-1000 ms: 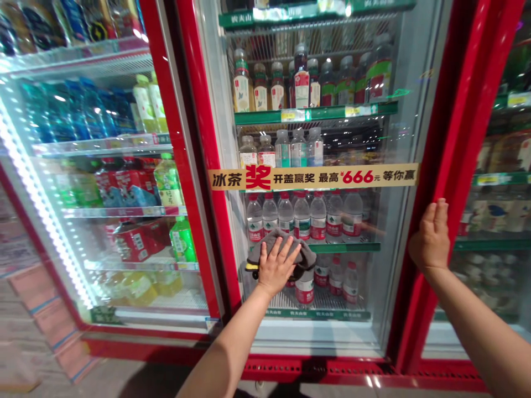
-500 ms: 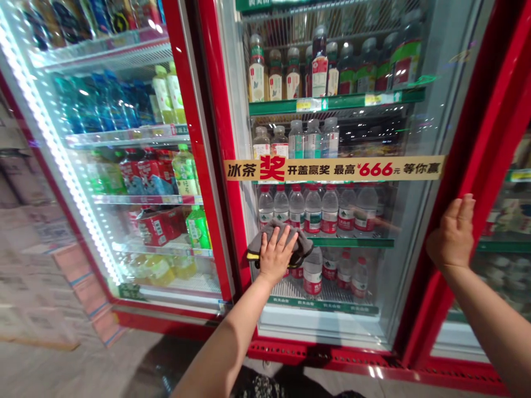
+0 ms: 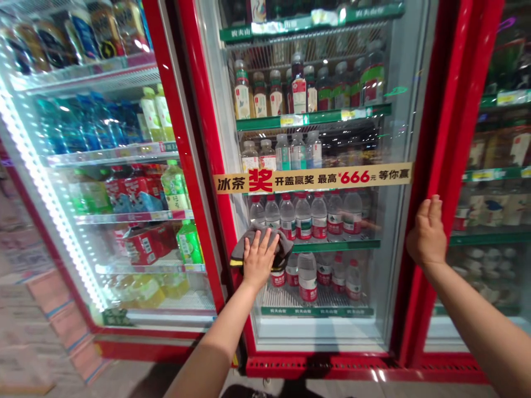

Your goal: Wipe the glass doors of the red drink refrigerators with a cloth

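Observation:
A dark grey cloth with a yellow edge (image 3: 241,249) lies against the glass door (image 3: 332,149) of the middle fridge, near its left side. Flat on top of the cloth, with fingers spread, my left hand (image 3: 259,257) presses it to the glass. My right hand (image 3: 427,235) rests at the red frame (image 3: 450,166) on the right of that door. Its visible fingers point up and lie close together, and nothing shows in it; the thumb side is hard to make out. A beige printed strip (image 3: 313,178) crosses the glass above my left hand.
Behind the glass, bottles (image 3: 307,276) stand on green-edged shelves. A lit fridge with drinks (image 3: 143,243) is on the left, another red-framed fridge (image 3: 492,240) on the right. Stacked cartons (image 3: 68,309) stand at the lower left on the grey floor.
The view has shifted, so the fridges and both hands appear farther left. My left hand and the cloth sit slightly nearer the door's left frame. My right hand remains at the red frame.

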Demonstrator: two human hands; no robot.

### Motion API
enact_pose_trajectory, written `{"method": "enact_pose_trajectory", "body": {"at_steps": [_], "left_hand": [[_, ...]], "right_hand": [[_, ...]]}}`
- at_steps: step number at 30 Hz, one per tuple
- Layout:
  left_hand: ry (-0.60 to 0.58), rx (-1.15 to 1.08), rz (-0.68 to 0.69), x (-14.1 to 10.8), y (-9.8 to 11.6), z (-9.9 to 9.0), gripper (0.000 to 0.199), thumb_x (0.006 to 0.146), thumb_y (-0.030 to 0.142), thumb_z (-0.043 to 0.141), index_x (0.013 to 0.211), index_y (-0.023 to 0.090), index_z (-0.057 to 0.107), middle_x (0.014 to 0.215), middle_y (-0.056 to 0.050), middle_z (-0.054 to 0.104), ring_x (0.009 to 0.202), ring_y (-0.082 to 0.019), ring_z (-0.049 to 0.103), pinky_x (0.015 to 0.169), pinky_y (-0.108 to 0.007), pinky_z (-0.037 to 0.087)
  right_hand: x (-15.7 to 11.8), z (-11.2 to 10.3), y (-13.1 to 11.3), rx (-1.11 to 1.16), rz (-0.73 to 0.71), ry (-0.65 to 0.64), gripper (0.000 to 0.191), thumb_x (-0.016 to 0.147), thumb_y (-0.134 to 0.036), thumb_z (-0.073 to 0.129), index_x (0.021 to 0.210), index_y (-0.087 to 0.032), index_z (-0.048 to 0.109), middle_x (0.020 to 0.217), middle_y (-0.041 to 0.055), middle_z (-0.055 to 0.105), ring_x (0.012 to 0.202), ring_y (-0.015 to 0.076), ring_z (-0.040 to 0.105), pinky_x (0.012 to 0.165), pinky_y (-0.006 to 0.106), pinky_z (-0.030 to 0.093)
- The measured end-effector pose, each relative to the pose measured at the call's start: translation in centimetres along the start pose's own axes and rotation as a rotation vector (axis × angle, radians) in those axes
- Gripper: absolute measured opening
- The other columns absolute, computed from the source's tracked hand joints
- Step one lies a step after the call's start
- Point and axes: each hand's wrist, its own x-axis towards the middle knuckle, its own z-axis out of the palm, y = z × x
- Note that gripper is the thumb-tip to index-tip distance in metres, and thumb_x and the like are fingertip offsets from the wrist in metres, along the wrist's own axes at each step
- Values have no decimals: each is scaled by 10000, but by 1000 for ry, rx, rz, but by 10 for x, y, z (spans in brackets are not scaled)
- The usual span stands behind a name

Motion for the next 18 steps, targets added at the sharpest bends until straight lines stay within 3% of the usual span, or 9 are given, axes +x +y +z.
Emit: {"method": "enact_pose_trajectory", "body": {"at_steps": [3,5,9,12,15,18], "left_hand": [[7,8,14,24,-14,-12,639,941,178,545,1539,349,395,1615,-43,371,1549,-267,208,1261,-602,105],[36,25,-60,24,-17,-13,661,926,145,539,1544,331,393,1628,-47,347,1552,-275,198,1262,-597,125],[19,37,-143,-14,-4,2,675,898,121,553,1540,272,412,1631,-81,343,1552,-311,184,1248,-606,179],[-56,30,-75,-29,0,9,661,911,240,614,1537,310,411,1617,-83,373,1544,-321,220,1237,-631,173],[-76,25,-12,-8,-12,-2,696,912,279,635,1550,358,369,1621,-55,370,1547,-292,219,1248,-615,145],[-1,37,-96,19,-27,-16,699,919,251,612,1558,362,351,1642,-45,323,1558,-285,181,1250,-631,87]], "right_hand": [[-1,-6,-16,-17,43,32,822,832,-92,447,1607,-75,173,1653,262,201,1544,363,187,1185,612,310],[-14,-12,-33,-20,39,36,805,855,-142,482,1608,-100,200,1655,251,204,1527,408,219,1152,693,293],[-71,-20,-80,66,-108,11,794,938,-159,476,1634,-264,107,1676,149,218,1538,353,220,1157,661,325],[-120,-20,-115,70,-255,-165,830,955,-158,489,1633,-309,35,1689,112,173,1545,341,201,1167,627,338],[-149,-12,-137,39,-328,-292,858,951,-194,513,1629,-322,4,1694,81,132,1549,354,173,1176,630,326],[-159,1,-144,9,-306,-350,878,946,-241,529,1627,-326,-19,1698,68,79,1550,377,148,1173,650,317]]}}
